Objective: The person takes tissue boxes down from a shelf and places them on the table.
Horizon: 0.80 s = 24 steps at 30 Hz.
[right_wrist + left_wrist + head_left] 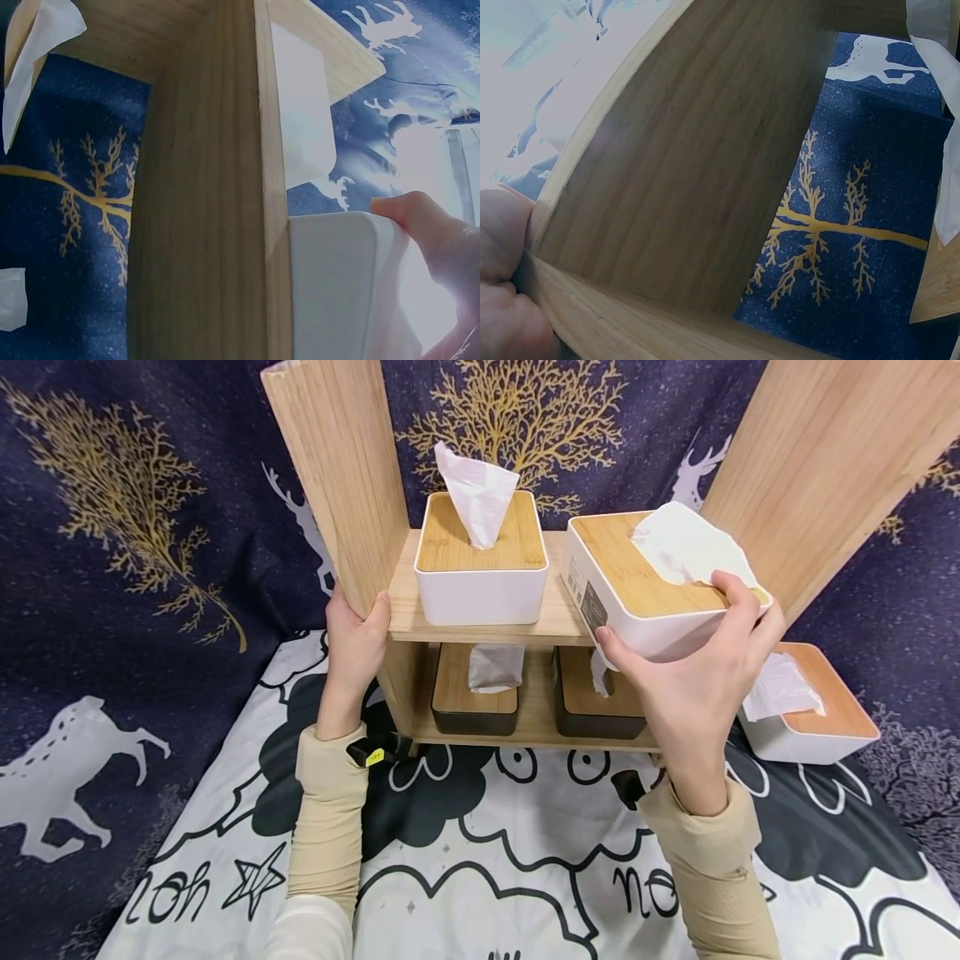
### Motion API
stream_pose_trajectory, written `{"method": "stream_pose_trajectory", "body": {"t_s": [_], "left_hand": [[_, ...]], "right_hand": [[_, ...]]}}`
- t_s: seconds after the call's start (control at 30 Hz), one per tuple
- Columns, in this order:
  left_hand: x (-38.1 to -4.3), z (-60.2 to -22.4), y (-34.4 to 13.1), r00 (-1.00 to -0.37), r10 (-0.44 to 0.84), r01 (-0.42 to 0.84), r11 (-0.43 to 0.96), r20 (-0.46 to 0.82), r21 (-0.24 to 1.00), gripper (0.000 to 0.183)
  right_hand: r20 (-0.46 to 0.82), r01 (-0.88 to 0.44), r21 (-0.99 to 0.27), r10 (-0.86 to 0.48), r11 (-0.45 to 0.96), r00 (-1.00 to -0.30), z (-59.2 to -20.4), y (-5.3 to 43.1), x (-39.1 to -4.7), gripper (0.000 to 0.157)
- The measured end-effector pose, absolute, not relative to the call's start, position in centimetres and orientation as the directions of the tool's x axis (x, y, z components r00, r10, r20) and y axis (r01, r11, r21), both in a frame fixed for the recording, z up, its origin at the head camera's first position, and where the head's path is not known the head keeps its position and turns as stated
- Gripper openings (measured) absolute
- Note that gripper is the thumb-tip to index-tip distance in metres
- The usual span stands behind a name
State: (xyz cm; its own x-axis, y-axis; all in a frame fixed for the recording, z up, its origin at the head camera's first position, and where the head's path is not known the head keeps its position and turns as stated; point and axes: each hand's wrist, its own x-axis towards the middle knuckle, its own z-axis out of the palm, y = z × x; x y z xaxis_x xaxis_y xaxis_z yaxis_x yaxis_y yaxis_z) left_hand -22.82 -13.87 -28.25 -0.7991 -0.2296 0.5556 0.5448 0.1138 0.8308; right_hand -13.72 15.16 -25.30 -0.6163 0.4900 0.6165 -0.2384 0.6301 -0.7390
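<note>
My right hand grips a white tissue box with a bamboo lid, tilted at the right part of the upper shelf. Its thumb presses the front left corner and its fingers reach over the lid's right edge; a white tissue sticks out. In the right wrist view this box shows its pale side beside a wooden board. With my left hand I hold the front edge of the wooden rack's left side panel, at upper-shelf height. Another white tissue box sits upright on the shelf's left part.
Two black tissue boxes with wooden lids, a left one and a right one, stand on the lower shelf. Outside the rack, a white tissue box rests on the patterned cloth. A tall right panel rises beside the held box.
</note>
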Motion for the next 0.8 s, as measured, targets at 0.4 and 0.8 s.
{"method": "stream_pose_trajectory", "body": {"t_s": [0.4, 0.8], "left_hand": [[-22.8, -28.2, -13.8, -0.806, -0.226, 0.54, 0.1, 0.548, 0.836, 0.042], [-22.8, -28.3, -13.8, -0.8, -0.234, 0.547, 0.098, 0.553, 0.832, 0.043]], "right_hand": [[0.647, -0.282, -0.732, 0.502, 0.62, -0.575, -25.2, 14.9, -13.2, 0.09], [0.668, -0.316, -0.718, 0.485, 0.62, -0.564, -24.8, 14.7, -12.7, 0.086]]}}
